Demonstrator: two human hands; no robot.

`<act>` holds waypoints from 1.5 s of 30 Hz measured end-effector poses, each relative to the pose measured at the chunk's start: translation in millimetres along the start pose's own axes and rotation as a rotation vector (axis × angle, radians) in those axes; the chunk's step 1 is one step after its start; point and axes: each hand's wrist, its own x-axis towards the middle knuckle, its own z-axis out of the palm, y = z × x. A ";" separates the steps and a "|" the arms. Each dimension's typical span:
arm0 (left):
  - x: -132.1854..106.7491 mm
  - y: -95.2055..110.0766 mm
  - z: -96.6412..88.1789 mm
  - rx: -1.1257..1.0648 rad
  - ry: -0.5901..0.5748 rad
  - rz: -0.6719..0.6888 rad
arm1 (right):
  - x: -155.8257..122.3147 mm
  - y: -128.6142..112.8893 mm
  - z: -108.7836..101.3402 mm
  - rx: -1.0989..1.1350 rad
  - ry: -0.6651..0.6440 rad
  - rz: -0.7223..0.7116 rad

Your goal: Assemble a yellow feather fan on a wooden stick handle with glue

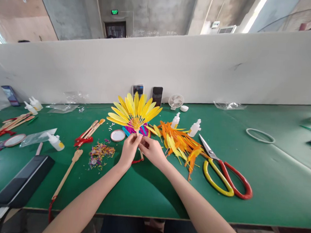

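Note:
A fan of yellow feathers (136,110) stands spread upright over the table, its quills gathered at the bottom. My left hand (129,150) pinches its base from the left, fingers closed. From the other side, my right hand (153,151) is closed at the same base, its fingertips meeting those of the left. Behind the fan, a purple and blue feathered piece (145,130) is partly hidden. A wooden stick (142,155) with a red cord shows below my hands; I cannot tell which piece it belongs to. Loose orange and yellow feathers (179,140) lie to the right.
Large scissors (220,169) lie open at right, near two glue bottles (195,127). At left are a wooden handle (68,172), several tasselled sticks (91,131), colourful scraps (100,154), a round lid (117,135) and a black box (23,180). Phones (157,94) and a small fan (176,101) stand behind.

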 end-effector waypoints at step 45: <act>2.5 -3.1 -4.2 -0.113 0.190 -0.041 | 18.1 25.6 -90.1 -0.357 0.059 0.193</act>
